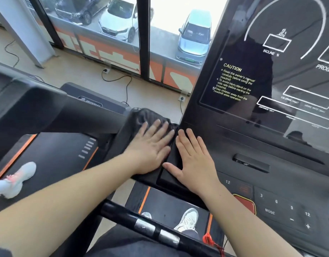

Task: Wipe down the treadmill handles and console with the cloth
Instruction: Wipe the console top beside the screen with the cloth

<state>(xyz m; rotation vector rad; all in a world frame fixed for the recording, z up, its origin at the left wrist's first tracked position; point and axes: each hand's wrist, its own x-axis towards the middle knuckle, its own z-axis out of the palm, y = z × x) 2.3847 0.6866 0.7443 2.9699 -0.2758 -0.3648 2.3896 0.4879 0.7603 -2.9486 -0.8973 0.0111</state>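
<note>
Pressing flat: left hand (150, 151) lies palm-down on the cloth (149, 115), fingers spread wide, not gripping. The dark cloth bunches out past the left fingertips and sits on the left corner of the console (252, 127), where the handle (67, 112) meets it. Cloth edge under the palm can't be made out.

Right hand (195, 160) is also flat, fingers open and slightly fanned, bare on the console ledge just right of the left hand; thumbs nearly meet, not touching as far as I can tell. Holding nothing.

Past the right fingertips: the glossy display with the caution text (236, 82). Right of the right wrist: keypad (282, 208) with a red button (245, 203), partly hidden by the forearm.

Below both wrists: a front bar (150, 225) with two metal sensor plates, a red cord (210, 240) near it, and a shoe (187, 219) on the belt (167, 203).
</note>
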